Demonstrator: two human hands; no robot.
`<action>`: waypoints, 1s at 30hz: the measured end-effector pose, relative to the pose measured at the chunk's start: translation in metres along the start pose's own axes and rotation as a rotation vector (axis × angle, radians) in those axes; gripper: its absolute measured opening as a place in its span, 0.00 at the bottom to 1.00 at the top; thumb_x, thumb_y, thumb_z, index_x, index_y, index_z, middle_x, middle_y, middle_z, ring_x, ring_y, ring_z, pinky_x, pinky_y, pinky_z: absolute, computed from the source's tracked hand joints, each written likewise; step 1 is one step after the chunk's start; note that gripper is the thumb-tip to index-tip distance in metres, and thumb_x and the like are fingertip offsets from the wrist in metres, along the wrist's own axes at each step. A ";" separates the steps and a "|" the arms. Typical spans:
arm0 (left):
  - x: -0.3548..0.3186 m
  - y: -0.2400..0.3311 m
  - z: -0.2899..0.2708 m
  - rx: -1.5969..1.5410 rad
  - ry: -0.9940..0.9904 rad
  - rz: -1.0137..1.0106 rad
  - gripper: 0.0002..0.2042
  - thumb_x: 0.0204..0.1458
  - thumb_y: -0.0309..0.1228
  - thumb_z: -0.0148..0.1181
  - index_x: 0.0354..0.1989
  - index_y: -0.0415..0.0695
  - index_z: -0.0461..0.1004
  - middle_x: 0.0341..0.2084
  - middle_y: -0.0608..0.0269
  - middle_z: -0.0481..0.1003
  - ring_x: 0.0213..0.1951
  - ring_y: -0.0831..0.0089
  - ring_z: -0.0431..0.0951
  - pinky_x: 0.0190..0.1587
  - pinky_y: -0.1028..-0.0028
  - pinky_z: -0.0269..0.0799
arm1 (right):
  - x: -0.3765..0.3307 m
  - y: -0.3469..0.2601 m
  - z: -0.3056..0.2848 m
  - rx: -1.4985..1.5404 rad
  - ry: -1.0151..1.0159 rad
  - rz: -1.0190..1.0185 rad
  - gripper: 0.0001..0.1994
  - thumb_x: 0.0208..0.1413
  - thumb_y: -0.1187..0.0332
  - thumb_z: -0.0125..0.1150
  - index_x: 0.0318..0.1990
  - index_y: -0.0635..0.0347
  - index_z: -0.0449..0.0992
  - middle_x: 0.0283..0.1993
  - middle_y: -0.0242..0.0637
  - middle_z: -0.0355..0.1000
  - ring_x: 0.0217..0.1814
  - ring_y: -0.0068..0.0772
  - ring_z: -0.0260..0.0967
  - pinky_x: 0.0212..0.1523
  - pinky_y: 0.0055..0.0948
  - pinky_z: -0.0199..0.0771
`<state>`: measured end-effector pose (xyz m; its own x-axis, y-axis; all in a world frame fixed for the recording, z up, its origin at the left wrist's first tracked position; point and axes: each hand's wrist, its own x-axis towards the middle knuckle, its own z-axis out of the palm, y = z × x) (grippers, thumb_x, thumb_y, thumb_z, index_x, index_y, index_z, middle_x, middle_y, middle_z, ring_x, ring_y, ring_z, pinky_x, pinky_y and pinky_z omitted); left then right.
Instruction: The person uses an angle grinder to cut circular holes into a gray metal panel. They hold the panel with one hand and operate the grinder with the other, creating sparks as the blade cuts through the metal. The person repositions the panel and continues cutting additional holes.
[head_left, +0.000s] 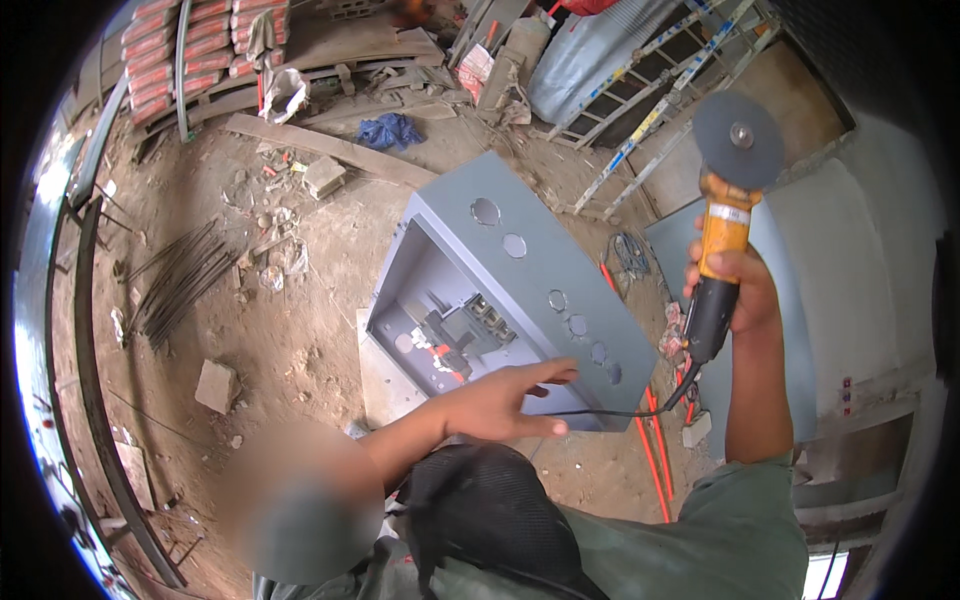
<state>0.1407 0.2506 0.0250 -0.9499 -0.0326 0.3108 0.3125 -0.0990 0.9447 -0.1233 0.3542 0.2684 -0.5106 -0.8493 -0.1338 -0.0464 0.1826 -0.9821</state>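
One angle grinder [725, 235] in our closed right hand [752, 290]
Our left hand [488, 403] is half-open, hold unclear; slack cord [620, 412] could foul the disc [730, 155].

A blurred patch covers part of the left arm [405, 440]; the left hand [487, 402] hides some of the grey box [530, 275], which masks a stretch of orange pipes [648, 455]. The top edge crops the stacked bags [208, 50]; the grinder [724, 238] has illegibly small lettering

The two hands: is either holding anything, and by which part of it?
The right hand holds the grinder by its body, around where yellow meets black. The left hand is spread open and grips nothing.
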 end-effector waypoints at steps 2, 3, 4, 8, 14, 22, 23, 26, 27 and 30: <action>0.020 -0.010 0.021 -0.015 -0.046 0.027 0.44 0.61 0.41 0.71 0.80 0.41 0.51 0.70 0.46 0.68 0.69 0.60 0.70 0.69 0.59 0.67 | 0.012 -0.013 -0.001 0.110 -0.093 -0.030 0.31 0.51 0.71 0.66 0.64 0.67 0.65 0.43 0.44 0.74 0.33 0.36 0.79 0.38 0.41 0.87; 0.026 -0.016 0.032 -0.024 -0.073 0.035 0.45 0.61 0.40 0.71 0.81 0.42 0.49 0.71 0.46 0.67 0.69 0.59 0.70 0.69 0.59 0.67 | 0.017 -0.019 -0.008 0.116 -0.133 -0.050 0.30 0.54 0.71 0.64 0.65 0.67 0.65 0.43 0.44 0.75 0.34 0.36 0.80 0.39 0.40 0.88; 0.031 -0.019 0.041 -0.073 -0.104 -0.016 0.43 0.61 0.40 0.71 0.80 0.42 0.52 0.70 0.45 0.69 0.67 0.59 0.72 0.68 0.60 0.68 | 0.025 -0.022 -0.020 0.117 -0.170 -0.072 0.30 0.55 0.71 0.64 0.66 0.67 0.64 0.44 0.45 0.74 0.35 0.37 0.80 0.39 0.42 0.88; 0.049 -0.026 0.062 -0.041 -0.140 -0.255 0.32 0.63 0.38 0.69 0.73 0.42 0.65 0.60 0.46 0.77 0.58 0.62 0.79 0.62 0.62 0.72 | 0.050 -0.038 -0.065 0.024 -0.254 -0.131 0.31 0.55 0.71 0.66 0.66 0.65 0.64 0.45 0.44 0.74 0.36 0.36 0.80 0.40 0.40 0.88; 0.054 -0.047 0.087 0.501 0.439 -0.142 0.11 0.63 0.31 0.67 0.50 0.40 0.82 0.44 0.53 0.82 0.45 0.58 0.82 0.51 0.59 0.76 | 0.083 -0.017 -0.134 -0.442 -0.323 -0.072 0.24 0.45 0.73 0.70 0.53 0.63 0.73 0.35 0.37 0.76 0.30 0.32 0.78 0.32 0.34 0.81; 0.104 -0.073 0.111 0.760 0.293 0.259 0.07 0.58 0.28 0.66 0.40 0.39 0.81 0.46 0.53 0.81 0.57 0.51 0.78 0.62 0.55 0.72 | 0.119 0.088 -0.118 -0.667 -0.644 0.109 0.27 0.35 0.82 0.74 0.47 0.66 0.72 0.31 0.37 0.76 0.27 0.31 0.77 0.30 0.35 0.79; 0.106 -0.083 0.113 0.844 0.301 0.266 0.08 0.57 0.29 0.67 0.40 0.37 0.80 0.48 0.52 0.81 0.59 0.51 0.77 0.67 0.55 0.69 | 0.121 0.094 -0.116 -0.693 -0.677 0.133 0.27 0.34 0.82 0.74 0.47 0.66 0.72 0.31 0.37 0.76 0.27 0.31 0.77 0.30 0.35 0.79; 0.110 -0.087 0.119 0.845 0.336 0.251 0.09 0.55 0.29 0.67 0.40 0.37 0.80 0.49 0.52 0.81 0.61 0.51 0.77 0.71 0.56 0.67 | 0.127 0.112 -0.116 -0.801 -0.698 0.154 0.26 0.35 0.81 0.75 0.45 0.66 0.71 0.31 0.38 0.76 0.26 0.32 0.77 0.28 0.34 0.79; 0.111 -0.087 0.121 0.856 0.355 0.253 0.08 0.55 0.28 0.68 0.39 0.37 0.80 0.48 0.52 0.81 0.60 0.52 0.77 0.70 0.56 0.68 | 0.129 0.113 -0.114 -0.827 -0.714 0.166 0.26 0.35 0.81 0.75 0.45 0.66 0.71 0.31 0.39 0.76 0.26 0.32 0.77 0.27 0.34 0.78; 0.112 -0.088 0.125 0.868 0.393 0.264 0.07 0.52 0.28 0.68 0.37 0.38 0.80 0.46 0.53 0.82 0.58 0.52 0.78 0.66 0.57 0.71 | 0.127 0.111 -0.105 -0.875 -0.739 0.206 0.26 0.35 0.81 0.76 0.45 0.66 0.71 0.31 0.40 0.77 0.26 0.33 0.77 0.27 0.34 0.78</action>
<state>0.0069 0.3798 -0.0103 -0.7330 -0.2918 0.6145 0.2569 0.7177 0.6473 -0.2837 0.3182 0.1564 0.0346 -0.7931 -0.6081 -0.7452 0.3850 -0.5445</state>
